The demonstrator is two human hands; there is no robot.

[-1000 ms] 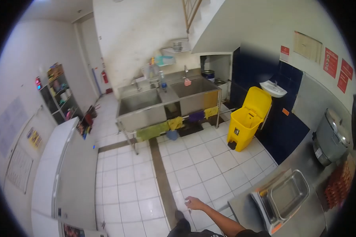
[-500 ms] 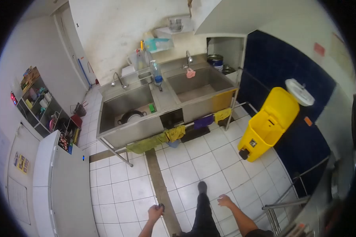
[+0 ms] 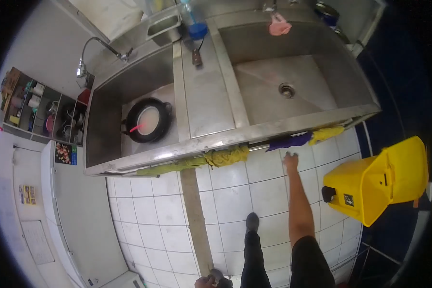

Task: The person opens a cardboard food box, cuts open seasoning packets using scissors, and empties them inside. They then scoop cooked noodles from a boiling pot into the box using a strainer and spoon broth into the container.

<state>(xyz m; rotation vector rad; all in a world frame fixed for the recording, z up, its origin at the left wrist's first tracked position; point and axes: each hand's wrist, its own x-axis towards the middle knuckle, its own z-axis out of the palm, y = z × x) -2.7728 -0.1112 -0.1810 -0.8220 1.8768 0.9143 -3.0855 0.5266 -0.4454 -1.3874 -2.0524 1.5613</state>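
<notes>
My right hand (image 3: 290, 162) reaches forward over the tiled floor, just below the sink's front edge. Its fingers look slightly apart, with nothing visible in them. Closest to it are a purple cloth (image 3: 289, 141) and a yellow cloth (image 3: 327, 135), both hung on a rail under the steel double sink (image 3: 254, 133). Down at the bottom edge, my left hand (image 3: 205, 282) is partly cut off. Its fingers are curled, seemingly around something small and dark, beside a shoe. A black pan (image 3: 164, 126) holding a pale round dish (image 3: 149, 120) and a red-handled utensil (image 3: 138, 127) sits in the left basin.
A yellow pedal bin (image 3: 355, 180) stands open at the right. On the divider lie a brown-handled tool (image 3: 197, 57) and a bottle of blue liquid (image 3: 197, 30). A pink item (image 3: 279, 25) hangs by the right tap. A white fridge (image 3: 84, 206) stands left.
I have come closer to the sink, and the view tips further down into the basins. My right hand has moved forward toward the hanging cloths; my left hand now shows lower, at the bottom edge.
</notes>
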